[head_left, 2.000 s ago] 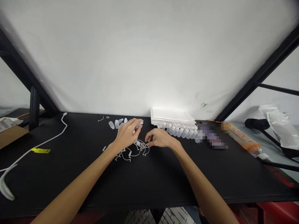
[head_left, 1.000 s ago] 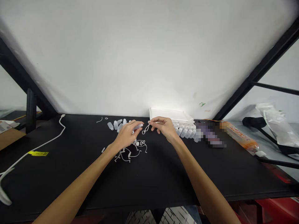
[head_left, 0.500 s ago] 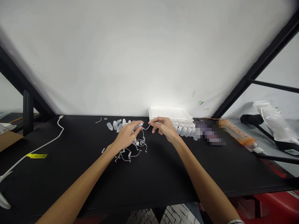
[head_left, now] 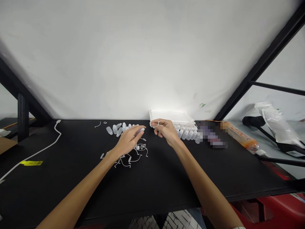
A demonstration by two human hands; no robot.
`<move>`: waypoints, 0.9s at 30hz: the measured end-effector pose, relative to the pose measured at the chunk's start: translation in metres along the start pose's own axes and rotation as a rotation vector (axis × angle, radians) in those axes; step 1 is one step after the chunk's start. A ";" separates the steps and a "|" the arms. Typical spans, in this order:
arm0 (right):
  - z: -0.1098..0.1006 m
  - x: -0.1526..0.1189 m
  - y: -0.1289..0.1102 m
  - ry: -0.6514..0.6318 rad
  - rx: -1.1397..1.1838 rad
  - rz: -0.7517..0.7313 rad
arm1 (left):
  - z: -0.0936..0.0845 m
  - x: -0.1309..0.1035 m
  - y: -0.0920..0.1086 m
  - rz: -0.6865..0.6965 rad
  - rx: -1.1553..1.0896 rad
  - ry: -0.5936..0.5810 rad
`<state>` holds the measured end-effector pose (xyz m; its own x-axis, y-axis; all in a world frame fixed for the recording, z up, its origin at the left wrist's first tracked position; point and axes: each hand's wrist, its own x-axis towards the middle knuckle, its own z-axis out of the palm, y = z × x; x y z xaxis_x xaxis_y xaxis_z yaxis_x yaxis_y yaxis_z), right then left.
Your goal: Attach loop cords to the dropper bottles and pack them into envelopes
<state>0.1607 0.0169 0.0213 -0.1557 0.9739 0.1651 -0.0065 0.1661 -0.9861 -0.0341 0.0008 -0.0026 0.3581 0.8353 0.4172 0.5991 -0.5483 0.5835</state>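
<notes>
Our black surface (head_left: pixel 166 178) runs from its near edge back to the wall (head_left: pixel 133 57), where a white stack (head_left: pixel 170 117) and bottle row (head_left: pixel 187 134) sit close. Our left hand (head_left: pixel 128 140) closes its grip around a small bottle (head_left: pixel 142 129); our right hand (head_left: pixel 165 130) pinches a white strap (head_left: pixel 154 126), just beside. Loose straps (head_left: pixel 126 165) lie nearer us.

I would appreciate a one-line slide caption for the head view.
Left hand holding a small bottle, right hand pinching a white strap.
</notes>
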 end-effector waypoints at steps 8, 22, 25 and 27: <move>0.011 -0.002 0.009 -0.093 -0.020 -0.011 | 0.003 -0.002 0.002 -0.004 0.047 -0.006; 0.012 -0.005 0.006 -0.251 -0.053 0.007 | -0.001 -0.003 0.010 -0.021 0.210 -0.029; 0.010 -0.005 0.004 -0.316 0.047 0.038 | -0.001 -0.004 0.009 0.026 0.221 -0.015; 0.010 -0.005 0.005 -0.331 0.085 0.038 | 0.000 -0.004 0.008 0.041 0.223 -0.011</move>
<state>0.1515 0.0115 0.0153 -0.4690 0.8740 0.1269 -0.0749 0.1038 -0.9918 -0.0308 -0.0068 0.0007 0.3926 0.8132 0.4295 0.7270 -0.5605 0.3967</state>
